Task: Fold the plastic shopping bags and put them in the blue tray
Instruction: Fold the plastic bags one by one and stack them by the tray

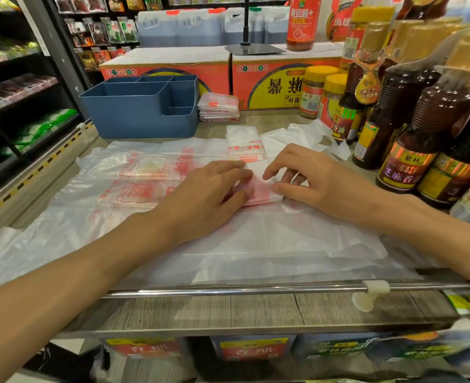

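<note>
A narrow folded strip of white plastic bag with red print lies in the middle of the shelf, its near end folded into a small packet. My left hand presses flat on that packet. My right hand touches the packet's right edge with bent fingers. Several unfolded bags are spread flat under and around it. The blue tray, with several compartments, stands at the back left and looks empty. A stack of folded bags sits just right of the tray.
Dark sauce bottles and yellow-lidded jars crowd the right side. Red cartons line the back. A metal rail runs along the shelf's front edge. Store shelving stands to the left.
</note>
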